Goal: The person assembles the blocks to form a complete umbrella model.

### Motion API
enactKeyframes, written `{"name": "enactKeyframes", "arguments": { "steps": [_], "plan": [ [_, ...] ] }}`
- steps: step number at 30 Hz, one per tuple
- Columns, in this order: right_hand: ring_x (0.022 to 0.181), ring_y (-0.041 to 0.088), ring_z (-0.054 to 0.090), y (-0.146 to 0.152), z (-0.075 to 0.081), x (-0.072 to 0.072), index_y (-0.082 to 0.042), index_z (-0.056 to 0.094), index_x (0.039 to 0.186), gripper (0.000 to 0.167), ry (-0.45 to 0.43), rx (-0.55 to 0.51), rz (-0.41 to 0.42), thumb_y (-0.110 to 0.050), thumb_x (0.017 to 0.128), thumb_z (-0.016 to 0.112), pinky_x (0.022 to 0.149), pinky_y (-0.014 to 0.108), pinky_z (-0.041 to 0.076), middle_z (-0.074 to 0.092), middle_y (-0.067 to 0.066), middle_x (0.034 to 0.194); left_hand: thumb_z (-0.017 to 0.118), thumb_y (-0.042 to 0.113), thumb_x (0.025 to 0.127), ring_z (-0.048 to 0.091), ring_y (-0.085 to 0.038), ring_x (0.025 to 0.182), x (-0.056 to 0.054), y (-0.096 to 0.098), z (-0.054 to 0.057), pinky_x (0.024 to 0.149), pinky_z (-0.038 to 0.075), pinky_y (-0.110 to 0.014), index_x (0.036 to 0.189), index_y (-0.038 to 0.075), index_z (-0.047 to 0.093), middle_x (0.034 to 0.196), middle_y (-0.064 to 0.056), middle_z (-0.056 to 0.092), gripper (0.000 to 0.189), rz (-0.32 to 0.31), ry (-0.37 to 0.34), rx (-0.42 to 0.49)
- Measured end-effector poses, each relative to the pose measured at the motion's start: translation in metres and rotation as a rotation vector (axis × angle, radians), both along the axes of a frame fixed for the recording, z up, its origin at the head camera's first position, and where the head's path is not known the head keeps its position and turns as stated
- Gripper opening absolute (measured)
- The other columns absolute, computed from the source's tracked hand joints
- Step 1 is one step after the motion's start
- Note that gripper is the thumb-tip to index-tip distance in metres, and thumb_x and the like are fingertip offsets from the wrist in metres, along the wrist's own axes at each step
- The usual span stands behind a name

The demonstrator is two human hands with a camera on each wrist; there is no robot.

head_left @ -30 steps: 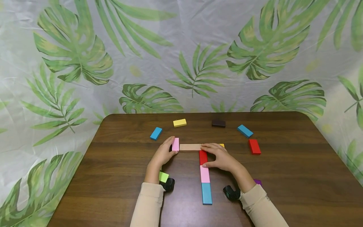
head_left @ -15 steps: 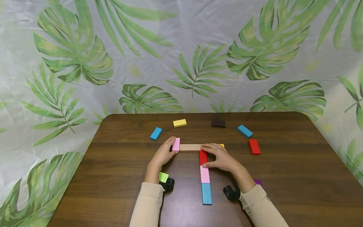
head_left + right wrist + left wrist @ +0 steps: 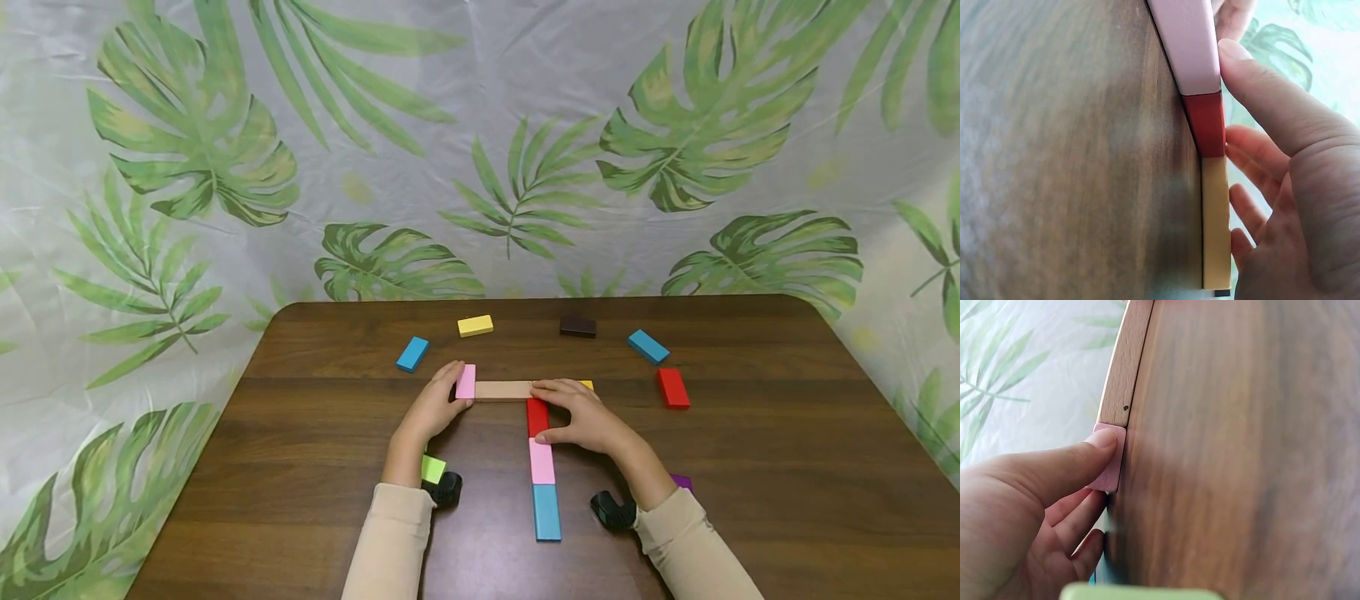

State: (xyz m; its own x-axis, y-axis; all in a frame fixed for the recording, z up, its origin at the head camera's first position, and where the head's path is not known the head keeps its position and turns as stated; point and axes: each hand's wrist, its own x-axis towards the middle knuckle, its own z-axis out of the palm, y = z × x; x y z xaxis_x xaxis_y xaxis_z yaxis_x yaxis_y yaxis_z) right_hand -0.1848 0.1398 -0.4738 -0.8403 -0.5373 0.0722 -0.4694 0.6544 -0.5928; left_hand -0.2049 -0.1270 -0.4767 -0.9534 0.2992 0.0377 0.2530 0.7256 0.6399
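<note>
My left hand (image 3: 429, 408) pinches a pink block (image 3: 466, 382) between thumb and fingers; in the left wrist view the thumb presses its near end. This block meets the left end of a bare-wood block (image 3: 501, 390). My right hand (image 3: 581, 417) rests over the blocks with fingers extended, fingertips on the row's top and thumb near the red-pink joint. Below the row runs a column: a red block (image 3: 537, 417), another pink block (image 3: 542, 461) and a light blue block (image 3: 547, 512). A yellow-orange block (image 3: 1216, 225) continues the row, mostly under the right hand.
Loose blocks lie around: blue (image 3: 412, 354), yellow (image 3: 476, 326), dark (image 3: 578, 327), a second blue block (image 3: 648, 347) and red (image 3: 673, 388). A lime green block (image 3: 432, 468) sits by the left wrist, a purple block (image 3: 682, 482) by the right. A leaf-print cloth (image 3: 525, 167) hangs behind the table.
My left hand has nudged the pink block slightly right, against the bare-wood block. The right hand has stayed in place.
</note>
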Motion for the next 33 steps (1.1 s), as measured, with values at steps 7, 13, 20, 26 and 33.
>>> {"name": "enactKeyframes", "arguments": {
  "steps": [7, 13, 20, 26, 33],
  "plan": [
    [0.124, 0.032, 0.028, 0.000, -0.001, 0.000, -0.013, 0.049, 0.131, 0.071, -0.001, 0.000, 0.004, -0.042, 0.070, 0.073, 0.097, 0.056, 0.022, 0.042, 0.006, 0.135, 0.066, 0.012, 0.082, 0.031, -0.029, 0.127, 0.001, -0.001, 0.001, 0.102, 0.025, -0.039, 0.135, -0.003, 0.034, 0.138, -0.019, 0.033, 0.064, 0.007, 0.005, 0.034],
    [0.122, 0.034, 0.030, 0.001, -0.002, 0.000, -0.011, 0.050, 0.130, 0.071, 0.022, -0.011, 0.010, -0.043, 0.070, 0.073, 0.095, 0.058, 0.023, 0.043, 0.007, 0.134, 0.067, 0.024, 0.082, 0.033, -0.027, 0.125, 0.002, -0.005, 0.006, 0.100, 0.028, -0.041, 0.135, 0.001, 0.036, 0.137, -0.016, 0.034, 0.066, 0.089, 0.056, 0.104],
    [0.123, 0.032, 0.030, 0.001, -0.003, -0.002, -0.011, 0.050, 0.129, 0.072, 0.030, -0.018, 0.016, -0.045, 0.070, 0.073, 0.097, 0.055, 0.023, 0.043, 0.006, 0.134, 0.064, 0.029, 0.083, 0.029, -0.030, 0.126, 0.000, -0.014, 0.012, 0.098, 0.030, -0.046, 0.135, 0.008, 0.037, 0.135, -0.013, 0.034, 0.062, 0.264, 0.170, 0.227],
    [0.124, 0.033, 0.028, 0.001, -0.002, -0.001, -0.012, 0.050, 0.130, 0.072, 0.013, -0.018, 0.012, -0.045, 0.070, 0.072, 0.097, 0.056, 0.022, 0.043, 0.005, 0.134, 0.064, 0.028, 0.083, 0.028, -0.032, 0.122, -0.005, -0.024, 0.010, 0.094, 0.032, -0.049, 0.134, 0.009, 0.039, 0.135, -0.012, 0.034, 0.060, 0.396, 0.176, 0.266],
    [0.123, 0.033, 0.029, 0.001, -0.002, -0.001, -0.011, 0.050, 0.130, 0.072, 0.026, -0.020, 0.022, -0.046, 0.071, 0.072, 0.096, 0.056, 0.022, 0.043, 0.006, 0.134, 0.067, 0.019, 0.082, 0.030, -0.036, 0.119, -0.013, -0.033, -0.001, 0.093, 0.031, -0.050, 0.131, 0.004, 0.042, 0.131, -0.017, 0.036, 0.057, 0.505, 0.136, 0.303]
  ]
}}
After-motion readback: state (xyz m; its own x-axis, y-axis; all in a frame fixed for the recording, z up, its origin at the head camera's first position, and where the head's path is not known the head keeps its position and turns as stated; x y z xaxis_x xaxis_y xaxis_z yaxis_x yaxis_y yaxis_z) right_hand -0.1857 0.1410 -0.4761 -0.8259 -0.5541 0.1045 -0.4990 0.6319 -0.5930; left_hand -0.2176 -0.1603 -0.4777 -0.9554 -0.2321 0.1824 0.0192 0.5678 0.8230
